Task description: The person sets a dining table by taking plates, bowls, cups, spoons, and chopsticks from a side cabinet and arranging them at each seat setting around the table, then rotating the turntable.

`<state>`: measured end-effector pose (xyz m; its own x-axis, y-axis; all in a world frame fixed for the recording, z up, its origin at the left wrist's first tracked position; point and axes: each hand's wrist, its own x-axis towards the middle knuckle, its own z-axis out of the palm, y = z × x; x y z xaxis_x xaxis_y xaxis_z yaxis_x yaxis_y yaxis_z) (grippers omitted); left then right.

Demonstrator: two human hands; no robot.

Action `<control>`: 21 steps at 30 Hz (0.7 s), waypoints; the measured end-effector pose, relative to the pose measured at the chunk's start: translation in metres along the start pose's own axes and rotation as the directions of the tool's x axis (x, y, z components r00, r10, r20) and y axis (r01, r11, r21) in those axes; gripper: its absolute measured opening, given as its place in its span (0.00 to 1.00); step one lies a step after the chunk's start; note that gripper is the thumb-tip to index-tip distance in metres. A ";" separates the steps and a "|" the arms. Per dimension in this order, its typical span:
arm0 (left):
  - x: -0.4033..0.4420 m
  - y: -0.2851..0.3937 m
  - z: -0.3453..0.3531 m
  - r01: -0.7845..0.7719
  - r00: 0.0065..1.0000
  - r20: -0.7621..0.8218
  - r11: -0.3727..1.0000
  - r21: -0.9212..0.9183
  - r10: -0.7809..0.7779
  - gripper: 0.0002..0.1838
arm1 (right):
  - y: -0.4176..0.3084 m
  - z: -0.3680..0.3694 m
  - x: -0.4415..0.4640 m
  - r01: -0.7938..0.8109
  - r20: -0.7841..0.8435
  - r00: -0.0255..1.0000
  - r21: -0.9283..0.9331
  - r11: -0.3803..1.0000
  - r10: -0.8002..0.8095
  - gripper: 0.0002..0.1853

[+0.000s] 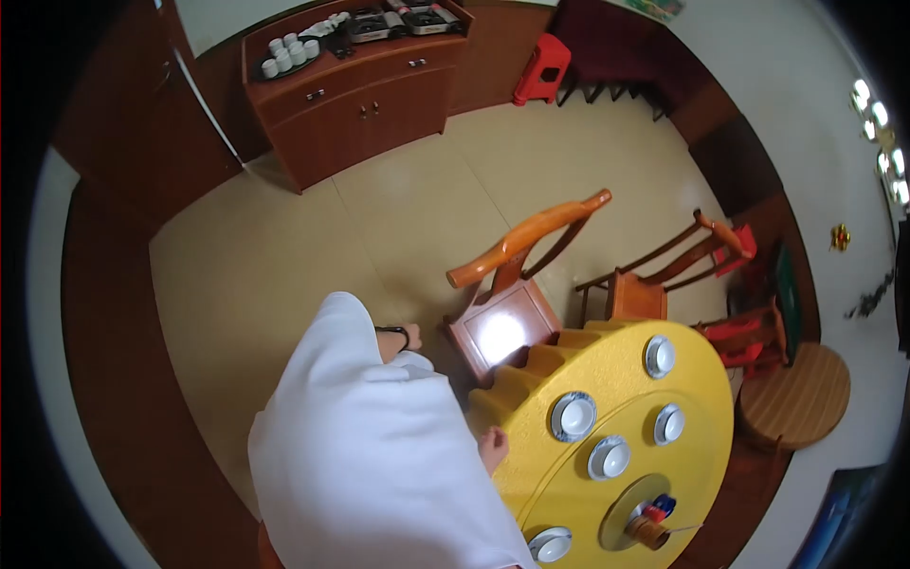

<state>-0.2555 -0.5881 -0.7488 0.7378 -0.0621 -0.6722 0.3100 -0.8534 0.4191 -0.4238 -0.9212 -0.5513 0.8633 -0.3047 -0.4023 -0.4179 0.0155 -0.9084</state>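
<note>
My left hand (411, 337), with a black band at the wrist, hangs beside my white shirt, to the left of a wooden chair (502, 327). It appears to touch nothing, and its fingers are mostly hidden. Close to the edge of the round table with a yellow cloth (531, 479) is my right hand (493, 446). Its fingers look curled, and I see nothing in them. The nearest bowl on a saucer (573, 416) sits on the cloth to its right. Another bowl (609, 457) stands farther in, on the raised round middle.
More bowls (551, 544) and a round stand (621, 512) with a brown cup (648, 533) are on the table. A second chair (649, 289) stands beyond. Against the wall, a cabinet (355, 123) holds white cups (289, 55) and portable stoves (374, 26). A red stool (543, 71) stands beside it.
</note>
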 end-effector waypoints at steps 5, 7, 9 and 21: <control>-0.012 -0.077 -0.007 0.028 0.999 -0.027 0.971 -0.238 -0.036 0.16 | 0.026 0.092 0.018 0.025 0.214 0.976 -0.222 0.975 0.024 0.14; -0.026 -0.132 -0.014 0.042 0.998 -0.040 0.950 -0.310 -0.057 0.15 | 0.013 0.158 0.038 0.078 0.286 0.958 -0.287 0.955 0.008 0.15; -0.054 -0.228 -0.035 0.060 0.995 -0.049 0.933 -0.354 -0.083 0.15 | -0.003 0.244 0.048 0.121 0.350 0.937 -0.322 0.939 -0.001 0.16; -0.121 -0.379 -0.324 0.007 0.724 -0.509 0.744 -0.669 -0.465 0.08 | -0.093 0.554 0.172 0.357 0.542 0.839 -0.608 0.709 0.043 0.23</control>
<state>-0.2682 -0.0894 -0.6288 0.6954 0.6155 -0.3708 0.6369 -0.2889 0.7148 -0.0801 -0.4477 -0.5995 0.8598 0.2614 -0.4385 -0.1607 -0.6767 -0.7185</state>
